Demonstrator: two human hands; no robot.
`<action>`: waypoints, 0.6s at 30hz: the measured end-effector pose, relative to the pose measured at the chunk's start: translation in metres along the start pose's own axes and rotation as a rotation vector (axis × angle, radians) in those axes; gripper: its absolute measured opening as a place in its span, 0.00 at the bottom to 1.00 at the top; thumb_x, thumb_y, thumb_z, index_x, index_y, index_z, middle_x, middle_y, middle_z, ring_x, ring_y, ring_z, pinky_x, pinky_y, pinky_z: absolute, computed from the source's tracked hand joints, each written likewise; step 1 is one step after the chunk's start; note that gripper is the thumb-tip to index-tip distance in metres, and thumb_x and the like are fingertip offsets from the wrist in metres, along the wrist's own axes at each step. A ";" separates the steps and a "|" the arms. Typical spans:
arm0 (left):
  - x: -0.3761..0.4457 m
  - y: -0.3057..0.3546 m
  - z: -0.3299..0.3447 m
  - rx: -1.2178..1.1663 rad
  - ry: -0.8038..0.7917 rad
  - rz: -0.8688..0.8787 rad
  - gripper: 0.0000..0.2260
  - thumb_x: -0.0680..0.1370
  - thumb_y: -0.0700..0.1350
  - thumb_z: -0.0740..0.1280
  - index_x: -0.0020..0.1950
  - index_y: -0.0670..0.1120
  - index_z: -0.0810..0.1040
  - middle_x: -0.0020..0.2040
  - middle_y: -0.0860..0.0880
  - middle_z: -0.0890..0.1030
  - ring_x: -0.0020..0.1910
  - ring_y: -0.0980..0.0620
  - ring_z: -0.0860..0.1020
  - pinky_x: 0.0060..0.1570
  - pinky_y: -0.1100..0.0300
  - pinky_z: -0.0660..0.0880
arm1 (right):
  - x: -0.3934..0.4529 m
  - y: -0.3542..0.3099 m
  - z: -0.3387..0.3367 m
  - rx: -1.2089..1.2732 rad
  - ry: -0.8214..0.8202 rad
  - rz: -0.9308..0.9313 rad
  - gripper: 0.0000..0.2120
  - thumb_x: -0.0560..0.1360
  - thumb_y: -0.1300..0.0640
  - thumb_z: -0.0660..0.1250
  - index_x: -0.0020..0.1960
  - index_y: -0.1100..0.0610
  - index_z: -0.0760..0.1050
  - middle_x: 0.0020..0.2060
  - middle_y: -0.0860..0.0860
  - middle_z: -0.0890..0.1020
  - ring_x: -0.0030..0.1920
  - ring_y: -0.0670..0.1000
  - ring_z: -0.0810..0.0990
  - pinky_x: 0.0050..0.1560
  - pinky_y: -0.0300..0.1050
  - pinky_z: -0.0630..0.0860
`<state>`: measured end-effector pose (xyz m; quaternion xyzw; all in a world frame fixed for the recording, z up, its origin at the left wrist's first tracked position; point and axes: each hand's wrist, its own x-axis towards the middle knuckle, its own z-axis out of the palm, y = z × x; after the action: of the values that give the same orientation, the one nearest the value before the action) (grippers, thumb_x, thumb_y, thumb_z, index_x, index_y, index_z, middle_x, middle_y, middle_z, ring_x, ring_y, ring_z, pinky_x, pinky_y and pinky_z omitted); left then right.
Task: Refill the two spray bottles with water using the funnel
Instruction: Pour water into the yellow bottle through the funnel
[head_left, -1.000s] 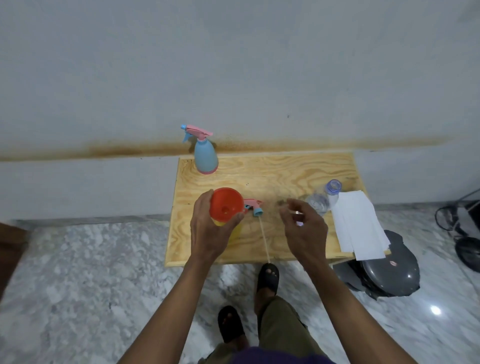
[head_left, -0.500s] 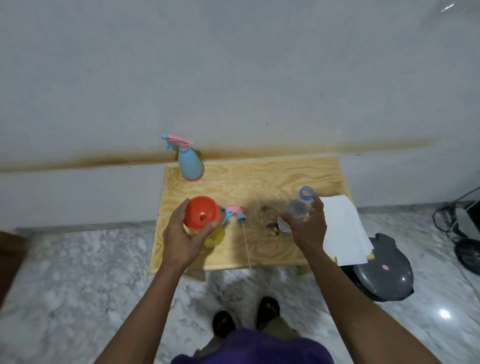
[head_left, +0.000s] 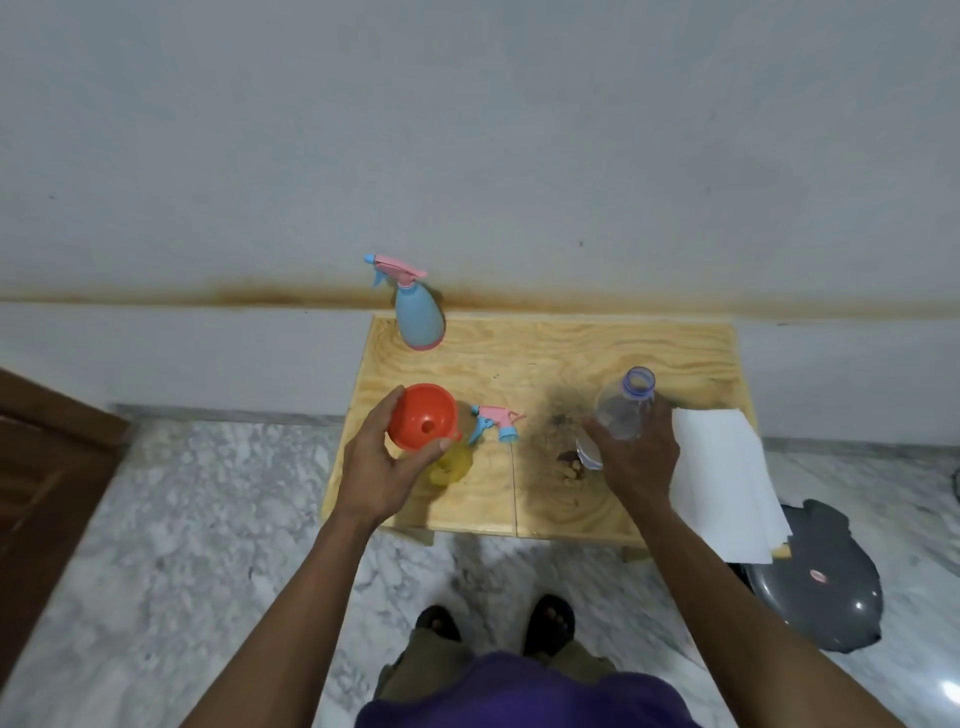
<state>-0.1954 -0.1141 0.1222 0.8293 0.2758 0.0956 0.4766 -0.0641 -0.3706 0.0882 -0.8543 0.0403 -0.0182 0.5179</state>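
Note:
An orange funnel (head_left: 423, 417) sits in the neck of a yellow spray bottle (head_left: 453, 461) on the wooden table (head_left: 561, 358). My left hand (head_left: 379, 467) grips the funnel and the bottle's top. That bottle's pink and blue spray head (head_left: 497, 420) lies on the table just right of it, its thin tube trailing toward the front edge. My right hand (head_left: 636, 457) holds a clear plastic water bottle (head_left: 623, 408), uncapped and tilted, lifted off the table. A blue spray bottle (head_left: 418, 314) with its pink head on stands at the back left corner.
White paper sheets (head_left: 722, 478) overhang the table's right front corner. A grey rounded object (head_left: 826, 587) lies on the marble floor beyond them. A dark stain and small bits (head_left: 566, 462) mark the table's middle. A wall runs behind the table; a brown door edge (head_left: 47, 493) is at left.
My right hand reached to the water bottle, closed on it and lifted it off the table. My left hand stayed on the funnel. The camera view shifted.

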 end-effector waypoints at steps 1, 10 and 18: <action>0.000 0.000 0.000 0.001 -0.001 0.004 0.40 0.68 0.56 0.79 0.77 0.53 0.66 0.69 0.60 0.71 0.66 0.60 0.70 0.61 0.62 0.69 | 0.000 -0.009 -0.001 -0.001 -0.005 -0.057 0.34 0.64 0.53 0.82 0.64 0.57 0.71 0.58 0.53 0.80 0.57 0.55 0.79 0.52 0.39 0.68; 0.002 -0.002 -0.006 0.000 -0.040 0.063 0.40 0.68 0.55 0.79 0.76 0.52 0.67 0.69 0.58 0.72 0.67 0.57 0.72 0.60 0.66 0.68 | 0.005 -0.094 0.013 -0.198 -0.348 -0.565 0.33 0.63 0.57 0.80 0.63 0.58 0.70 0.49 0.51 0.81 0.42 0.50 0.78 0.38 0.30 0.69; 0.012 -0.007 -0.015 0.037 -0.105 0.107 0.42 0.68 0.60 0.78 0.77 0.51 0.66 0.72 0.52 0.73 0.69 0.52 0.72 0.66 0.56 0.71 | 0.007 -0.120 0.032 -0.720 -0.646 -0.674 0.35 0.67 0.50 0.76 0.67 0.53 0.64 0.58 0.51 0.77 0.52 0.54 0.76 0.38 0.45 0.70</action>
<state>-0.1941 -0.0941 0.1227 0.8554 0.2074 0.0719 0.4692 -0.0494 -0.2883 0.1796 -0.9042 -0.3898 0.0942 0.1469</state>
